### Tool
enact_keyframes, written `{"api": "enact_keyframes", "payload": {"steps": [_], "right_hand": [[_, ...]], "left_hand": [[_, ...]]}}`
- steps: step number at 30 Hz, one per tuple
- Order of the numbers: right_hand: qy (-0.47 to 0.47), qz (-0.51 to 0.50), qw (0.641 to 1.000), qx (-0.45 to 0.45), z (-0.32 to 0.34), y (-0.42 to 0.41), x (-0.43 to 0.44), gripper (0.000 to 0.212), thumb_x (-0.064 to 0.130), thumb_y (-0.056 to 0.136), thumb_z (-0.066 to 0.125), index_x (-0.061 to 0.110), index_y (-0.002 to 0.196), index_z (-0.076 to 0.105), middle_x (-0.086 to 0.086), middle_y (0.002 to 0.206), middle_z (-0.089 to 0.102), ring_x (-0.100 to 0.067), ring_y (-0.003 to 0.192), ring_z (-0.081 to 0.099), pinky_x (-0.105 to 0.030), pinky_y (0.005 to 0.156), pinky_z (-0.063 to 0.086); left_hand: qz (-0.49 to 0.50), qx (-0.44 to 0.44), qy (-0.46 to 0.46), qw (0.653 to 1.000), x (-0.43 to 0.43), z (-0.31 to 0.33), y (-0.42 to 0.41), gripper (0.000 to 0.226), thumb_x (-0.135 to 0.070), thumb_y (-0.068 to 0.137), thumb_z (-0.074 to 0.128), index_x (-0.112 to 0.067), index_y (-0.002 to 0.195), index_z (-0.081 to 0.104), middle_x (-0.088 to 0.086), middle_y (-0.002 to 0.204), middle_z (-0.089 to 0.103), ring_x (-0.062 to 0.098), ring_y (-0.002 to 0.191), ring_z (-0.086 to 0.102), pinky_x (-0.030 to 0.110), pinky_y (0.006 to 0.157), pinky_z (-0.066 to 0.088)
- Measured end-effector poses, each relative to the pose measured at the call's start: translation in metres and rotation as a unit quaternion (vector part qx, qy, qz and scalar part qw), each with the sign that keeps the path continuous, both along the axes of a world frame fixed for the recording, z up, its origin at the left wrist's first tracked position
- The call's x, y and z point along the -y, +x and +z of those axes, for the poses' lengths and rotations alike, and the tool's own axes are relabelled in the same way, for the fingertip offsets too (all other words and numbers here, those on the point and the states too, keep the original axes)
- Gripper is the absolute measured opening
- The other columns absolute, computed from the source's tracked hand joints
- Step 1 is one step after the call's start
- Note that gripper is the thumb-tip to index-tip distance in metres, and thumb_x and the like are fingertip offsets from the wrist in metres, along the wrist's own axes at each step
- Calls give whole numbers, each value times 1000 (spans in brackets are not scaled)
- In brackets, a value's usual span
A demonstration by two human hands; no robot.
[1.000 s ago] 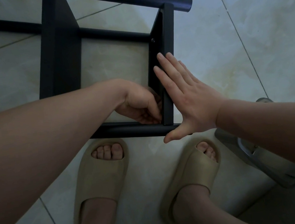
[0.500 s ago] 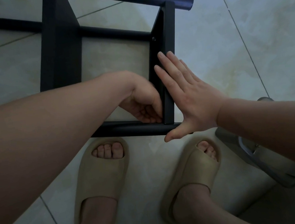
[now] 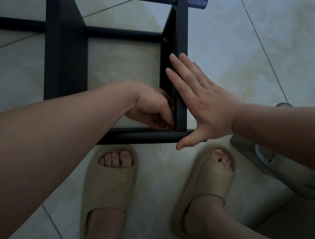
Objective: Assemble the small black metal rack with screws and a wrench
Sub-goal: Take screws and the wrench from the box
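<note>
The black metal rack (image 3: 65, 51) lies on the tiled floor, with two flat panels joined by round tubes. My left hand (image 3: 151, 110) reaches inside the frame to the near right corner, where the right panel (image 3: 181, 27) meets the near tube (image 3: 144, 135). Its fingers are curled and pinch what looks like a screw at that joint, hidden behind the fingertips. My right hand (image 3: 206, 101) presses flat against the outer face of the right panel, fingers straight and thumb spread by the tube's end. Another screw (image 3: 165, 39) sits higher on that panel. No wrench shows.
My feet in beige sandals (image 3: 109, 185) (image 3: 206, 188) stand just below the rack. A grey metal object (image 3: 278, 170) lies on the floor at the right, under my right forearm. Pale tiles extend to the right of the rack.
My left wrist rose and turned at the corner joint, then dropped back, as in a twisting motion. My right hand stayed flat on the panel. The rack barely shifted.
</note>
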State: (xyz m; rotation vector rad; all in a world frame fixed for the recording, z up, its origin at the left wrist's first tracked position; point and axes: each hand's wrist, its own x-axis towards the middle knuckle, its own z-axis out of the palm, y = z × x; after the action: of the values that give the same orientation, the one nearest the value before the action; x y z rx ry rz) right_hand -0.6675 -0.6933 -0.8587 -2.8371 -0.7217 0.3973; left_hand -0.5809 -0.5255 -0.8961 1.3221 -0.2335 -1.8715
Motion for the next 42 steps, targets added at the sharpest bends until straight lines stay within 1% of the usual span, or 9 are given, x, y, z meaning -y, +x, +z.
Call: {"api": "enact_keyframes", "payload": {"steps": [2,7,10,13,23,27,30,37,42], "right_hand": [[-1,-1,1000,-2,0,0,0,140,100,70,37,-1,160,2,-25,167,-5,-39,155,-10,-58,126,8],[-1,-1,1000,-3,0,0,0,140,100,70,37,-2,160,3,-24,168,-5,-39,155,-11,-58,126,8],[1,-1,1000,-2,0,-1,0,140,101,70,36,-1,160,3,-24,167,-5,-39,155,-10,-59,125,9],[5,-1,1000,1,-1,-1,1,139,101,70,36,0,160,2,-24,167,-5,-39,155,-10,-60,125,9],[6,-1,1000,-1,-1,0,0,139,101,70,36,0,160,3,-24,167,-5,-40,155,-10,-61,125,11],[5,0,1000,-2,-1,-1,0,139,100,70,37,-1,160,3,-26,167,-4,-41,155,-9,-61,124,11],[1,-1,1000,-3,-1,0,0,140,100,70,37,-2,160,3,-25,167,-5,-40,155,-10,-60,125,10],[2,-1,1000,-1,-1,0,0,140,100,70,37,-1,160,3,-25,167,-4,-40,155,-9,-60,125,10],[5,-4,1000,-6,0,0,0,141,100,69,40,-2,160,3,-25,167,-5,-40,155,-10,-58,126,8]], "left_hand": [[17,-12,-12,1000,-3,-2,-3,23,15,90,51,-3,98,63,12,91,65,21,86,65,27,80,55],[16,-47,0,999,-5,-5,0,21,12,91,53,-5,96,65,8,87,70,17,80,70,25,73,58],[-31,-22,47,998,0,-2,4,15,1,93,57,-8,90,70,5,80,71,13,71,68,23,69,56],[-50,15,74,996,4,1,5,14,-1,92,59,-9,85,70,3,70,68,12,65,63,21,65,53],[-60,30,72,995,9,6,7,12,3,91,60,-5,89,69,7,77,67,13,67,64,23,70,55],[-44,17,58,997,7,6,5,15,6,90,58,-2,98,67,12,88,65,17,75,63,27,78,53],[-28,11,45,999,6,5,4,20,9,90,56,-1,104,66,14,92,65,18,77,65,26,75,55],[2,-2,28,1000,1,3,0,21,13,90,53,-2,94,66,11,86,68,17,74,67,21,67,58],[9,-19,17,1000,-3,-1,-2,21,12,91,52,-4,95,66,10,89,68,17,79,67,23,73,56]]}}
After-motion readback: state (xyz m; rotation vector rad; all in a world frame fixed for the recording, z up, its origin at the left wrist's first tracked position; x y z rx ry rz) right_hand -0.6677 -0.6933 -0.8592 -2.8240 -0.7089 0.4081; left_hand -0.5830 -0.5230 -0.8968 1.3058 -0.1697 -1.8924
